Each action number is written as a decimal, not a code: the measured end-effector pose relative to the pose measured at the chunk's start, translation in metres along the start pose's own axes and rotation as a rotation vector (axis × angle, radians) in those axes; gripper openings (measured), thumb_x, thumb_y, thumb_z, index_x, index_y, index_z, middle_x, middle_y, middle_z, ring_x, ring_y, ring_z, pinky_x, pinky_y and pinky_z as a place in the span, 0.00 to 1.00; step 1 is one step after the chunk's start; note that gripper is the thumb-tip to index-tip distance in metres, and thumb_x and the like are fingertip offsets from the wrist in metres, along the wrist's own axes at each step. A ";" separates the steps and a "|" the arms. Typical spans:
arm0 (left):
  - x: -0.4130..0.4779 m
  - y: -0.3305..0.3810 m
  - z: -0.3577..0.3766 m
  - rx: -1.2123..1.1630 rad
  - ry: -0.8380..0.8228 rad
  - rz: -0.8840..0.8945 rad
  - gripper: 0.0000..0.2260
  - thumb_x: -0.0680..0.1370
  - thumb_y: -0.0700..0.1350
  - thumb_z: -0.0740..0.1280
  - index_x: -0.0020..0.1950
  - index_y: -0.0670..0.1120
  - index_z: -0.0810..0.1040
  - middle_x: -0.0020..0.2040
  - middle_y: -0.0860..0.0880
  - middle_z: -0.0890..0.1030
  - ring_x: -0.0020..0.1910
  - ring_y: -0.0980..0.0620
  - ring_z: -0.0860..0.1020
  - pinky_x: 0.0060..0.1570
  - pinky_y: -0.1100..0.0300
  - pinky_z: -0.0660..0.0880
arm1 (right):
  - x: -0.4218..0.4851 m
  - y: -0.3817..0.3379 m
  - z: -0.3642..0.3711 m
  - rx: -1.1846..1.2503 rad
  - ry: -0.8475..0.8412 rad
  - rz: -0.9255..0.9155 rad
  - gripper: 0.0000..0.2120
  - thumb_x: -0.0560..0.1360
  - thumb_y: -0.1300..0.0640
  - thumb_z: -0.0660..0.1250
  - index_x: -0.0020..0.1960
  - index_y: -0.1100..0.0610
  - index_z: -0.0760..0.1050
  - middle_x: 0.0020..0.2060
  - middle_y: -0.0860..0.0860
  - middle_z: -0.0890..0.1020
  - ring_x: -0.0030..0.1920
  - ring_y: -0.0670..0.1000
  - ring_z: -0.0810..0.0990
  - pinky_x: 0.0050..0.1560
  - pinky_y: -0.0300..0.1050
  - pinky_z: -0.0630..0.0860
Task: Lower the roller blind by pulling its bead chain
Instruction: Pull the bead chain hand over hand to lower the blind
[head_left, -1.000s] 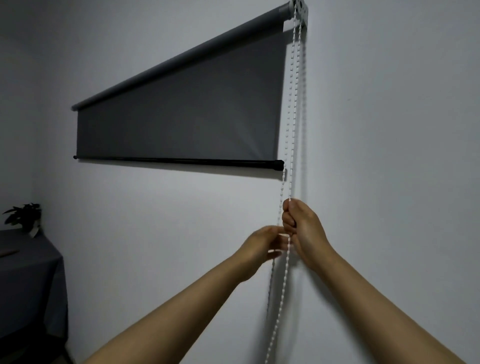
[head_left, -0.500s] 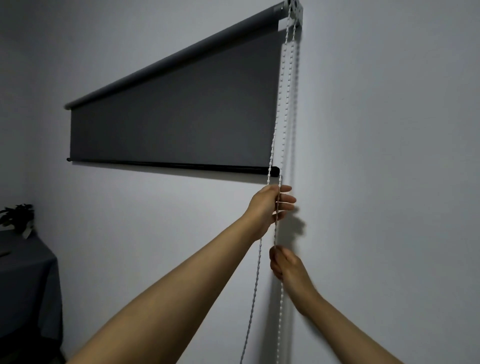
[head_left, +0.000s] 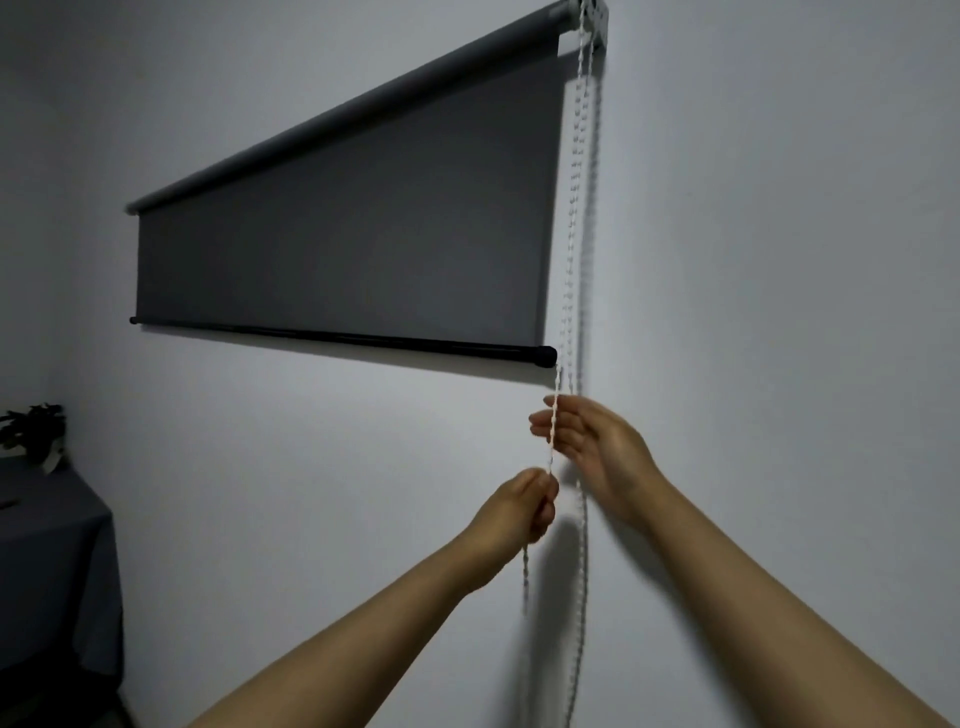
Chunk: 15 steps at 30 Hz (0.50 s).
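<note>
A dark grey roller blind hangs partly unrolled on the wall, its black bottom bar level with the upper middle of the view. A white bead chain drops in two strands from the bracket at the top right. My left hand grips the nearer strand below the bar's right end. My right hand is higher, just under the bar, with fingers spread and relaxed beside the chain; it holds nothing. The chain's lower part is blurred.
A plain pale wall fills most of the view. At the far left stands a table under a dark cloth with a small potted plant on it.
My left hand has gone from above down to a lower grip on the chain. My right hand has let go below and risen above the left, now open. The bottom bar sits slightly lower.
</note>
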<state>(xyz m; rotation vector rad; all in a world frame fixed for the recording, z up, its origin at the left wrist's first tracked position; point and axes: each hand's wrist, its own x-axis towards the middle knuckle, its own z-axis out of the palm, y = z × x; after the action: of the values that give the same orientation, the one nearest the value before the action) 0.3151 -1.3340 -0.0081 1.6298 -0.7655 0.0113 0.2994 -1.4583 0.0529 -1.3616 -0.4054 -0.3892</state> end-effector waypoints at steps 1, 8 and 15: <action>-0.003 -0.004 0.000 0.005 -0.028 -0.025 0.13 0.81 0.47 0.51 0.37 0.48 0.66 0.27 0.54 0.66 0.26 0.56 0.62 0.29 0.65 0.61 | 0.003 -0.008 0.003 0.021 -0.007 -0.001 0.11 0.78 0.60 0.56 0.49 0.61 0.77 0.40 0.56 0.84 0.44 0.53 0.83 0.50 0.44 0.76; -0.008 0.000 0.005 -0.092 -0.166 -0.146 0.14 0.81 0.45 0.50 0.40 0.47 0.70 0.34 0.48 0.75 0.32 0.52 0.73 0.34 0.65 0.73 | 0.008 -0.018 0.019 0.008 0.082 -0.040 0.13 0.80 0.61 0.51 0.40 0.58 0.71 0.27 0.50 0.65 0.28 0.47 0.60 0.30 0.38 0.58; 0.011 0.016 0.007 -0.318 0.026 -0.248 0.09 0.77 0.40 0.56 0.46 0.41 0.75 0.39 0.44 0.76 0.38 0.49 0.75 0.48 0.56 0.73 | -0.010 0.021 0.018 -0.162 0.112 -0.096 0.17 0.80 0.57 0.52 0.34 0.55 0.68 0.22 0.45 0.64 0.23 0.43 0.61 0.25 0.35 0.58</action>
<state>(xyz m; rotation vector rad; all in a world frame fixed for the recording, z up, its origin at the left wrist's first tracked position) 0.3132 -1.3451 0.0094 1.4060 -0.5111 -0.2534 0.3002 -1.4369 0.0327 -1.4730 -0.3529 -0.5854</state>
